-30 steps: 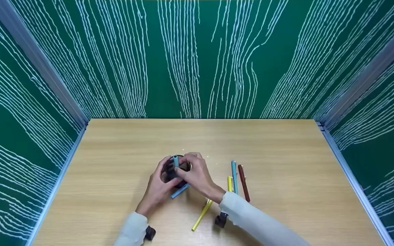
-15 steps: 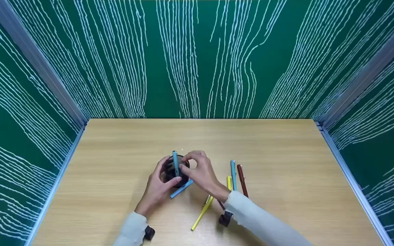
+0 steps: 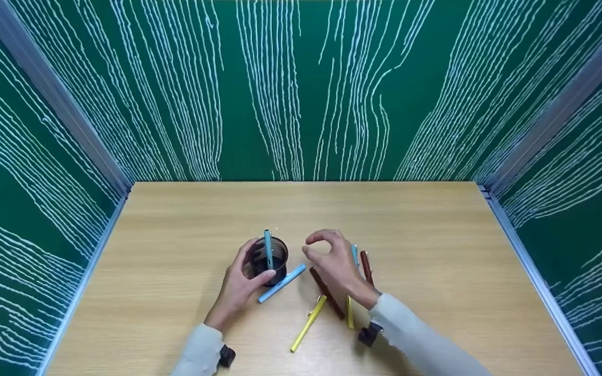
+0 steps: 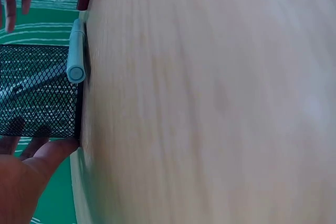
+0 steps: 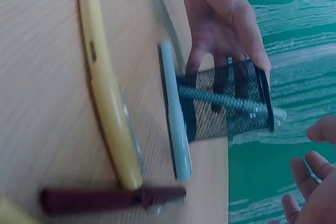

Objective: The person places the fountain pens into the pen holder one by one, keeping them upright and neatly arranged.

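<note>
My left hand [image 3: 241,284] grips the side of a black mesh pen cup [image 5: 210,121], which stands upright on the table with its thumb near the rim. A blue pen [image 3: 268,245] leans inside the cup and pokes out above the rim. Holding nothing, my right hand [image 3: 336,263] is to the right of the cup, its thumb and index finger curved with a gap between the tips. Beside the cup's base lies a light blue pen [image 3: 282,283]. A dark red pen [image 3: 326,292] lies partly hidden under the right hand in the head view.
Nearer the front of the table lies a yellow pen [image 3: 309,325]. Past the right hand are a second yellow pen [image 3: 350,313], another blue pen [image 3: 355,254] and another dark red pen [image 3: 367,267]. Green panels [image 3: 311,104] with white lines surround the wooden table [image 3: 411,219].
The right hand has let go of the blue pen in the cup and moved right, over the loose pens. The left hand still steadies the cup in the same place.
</note>
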The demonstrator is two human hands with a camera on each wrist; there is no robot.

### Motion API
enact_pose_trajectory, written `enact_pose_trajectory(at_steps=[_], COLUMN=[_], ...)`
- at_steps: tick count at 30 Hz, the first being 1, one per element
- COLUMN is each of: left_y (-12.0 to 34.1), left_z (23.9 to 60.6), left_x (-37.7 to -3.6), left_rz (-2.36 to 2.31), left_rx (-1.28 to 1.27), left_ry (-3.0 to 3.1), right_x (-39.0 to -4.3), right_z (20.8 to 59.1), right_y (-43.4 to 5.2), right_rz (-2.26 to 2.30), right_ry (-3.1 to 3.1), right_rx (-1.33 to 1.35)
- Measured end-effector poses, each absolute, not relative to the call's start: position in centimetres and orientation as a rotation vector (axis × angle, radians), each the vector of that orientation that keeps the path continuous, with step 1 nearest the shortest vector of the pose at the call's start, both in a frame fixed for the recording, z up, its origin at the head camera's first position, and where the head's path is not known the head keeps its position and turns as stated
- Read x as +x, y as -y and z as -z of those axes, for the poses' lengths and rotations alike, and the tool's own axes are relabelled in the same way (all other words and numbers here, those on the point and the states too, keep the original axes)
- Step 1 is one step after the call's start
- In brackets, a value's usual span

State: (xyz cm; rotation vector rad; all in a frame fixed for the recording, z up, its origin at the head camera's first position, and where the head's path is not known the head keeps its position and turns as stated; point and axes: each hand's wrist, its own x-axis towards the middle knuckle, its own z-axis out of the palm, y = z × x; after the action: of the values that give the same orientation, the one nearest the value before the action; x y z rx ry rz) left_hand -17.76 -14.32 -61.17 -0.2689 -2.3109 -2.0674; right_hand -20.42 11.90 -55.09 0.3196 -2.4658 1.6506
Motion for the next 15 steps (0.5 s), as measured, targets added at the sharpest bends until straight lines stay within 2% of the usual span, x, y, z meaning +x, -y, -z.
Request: enact_pose_trajectory(at_steps=[8,15], left_y=[14.6,14.3], left_z=[60.9,61.0], left_x=[-17.5,-17.5], left_rz=[2.074,2.102], left_rx=[-0.256,-0.241], left_ry=[2.332,2.336], right_x=[-20.2,-20.0], right_z=[54.7,56.6], right_y=[-15.8,-19.0], right_rz=[-1.647,-1.67], right_ry=[2.483,2.438], right_rx=[0.22,0.099])
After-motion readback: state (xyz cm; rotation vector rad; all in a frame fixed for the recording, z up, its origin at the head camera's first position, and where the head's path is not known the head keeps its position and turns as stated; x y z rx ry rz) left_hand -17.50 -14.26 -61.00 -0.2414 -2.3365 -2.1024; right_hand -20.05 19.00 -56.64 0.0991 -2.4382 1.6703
